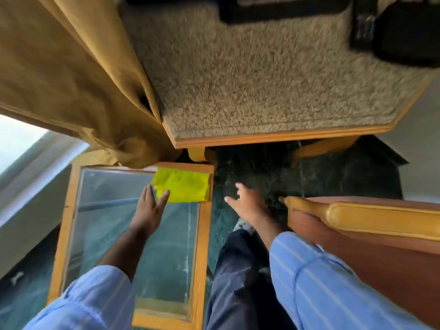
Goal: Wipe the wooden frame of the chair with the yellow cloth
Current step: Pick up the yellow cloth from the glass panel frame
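Both hands: yours, empty, fingers spread.
Left hand (150,206): fingertips touching folded yellow cloth (184,184).
Cloth: far right corner of wood-framed glass table (202,234).
Right hand (245,202): over dark floor, near chair's wooden frame (371,217).

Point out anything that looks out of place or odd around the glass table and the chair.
Little stands out. The curtain bunches at its foot and drapes over the far corner of the glass table, hiding part of its wooden rim. The yellow cloth lies folded on the table's far right corner, its near edge slightly uneven by the left hand.
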{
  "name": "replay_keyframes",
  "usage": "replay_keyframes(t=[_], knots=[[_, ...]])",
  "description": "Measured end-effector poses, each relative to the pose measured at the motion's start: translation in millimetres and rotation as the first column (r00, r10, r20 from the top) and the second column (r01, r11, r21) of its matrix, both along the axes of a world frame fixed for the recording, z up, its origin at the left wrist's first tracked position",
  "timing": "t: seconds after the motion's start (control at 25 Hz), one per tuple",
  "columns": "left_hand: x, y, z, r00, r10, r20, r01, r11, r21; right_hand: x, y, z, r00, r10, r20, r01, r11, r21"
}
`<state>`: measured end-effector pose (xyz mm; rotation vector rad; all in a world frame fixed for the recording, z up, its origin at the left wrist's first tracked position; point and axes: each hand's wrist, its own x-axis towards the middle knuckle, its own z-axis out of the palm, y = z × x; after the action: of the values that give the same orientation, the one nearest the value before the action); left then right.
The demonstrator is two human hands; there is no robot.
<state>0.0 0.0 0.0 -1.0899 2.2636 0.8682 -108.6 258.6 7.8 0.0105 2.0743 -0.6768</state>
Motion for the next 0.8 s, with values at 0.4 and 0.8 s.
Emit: replay_keyframes(t=[0.4,0.8], knots=[[-30.9,-48.1,-132.3,0.959,0.281,-0.044,-0.284,0.95,-0.133,26.6,-87.8,-142.5,0.618,-0.595,0.515,0.715,0.697,-0.052],[-23.5,-13.5,-113.0,0.764,0.58,-0.284,-0.549,0.815,0.186,6.0,-81.6,-119.5,0.739,-0.597,0.312,0.663,0.728,-0.177]])
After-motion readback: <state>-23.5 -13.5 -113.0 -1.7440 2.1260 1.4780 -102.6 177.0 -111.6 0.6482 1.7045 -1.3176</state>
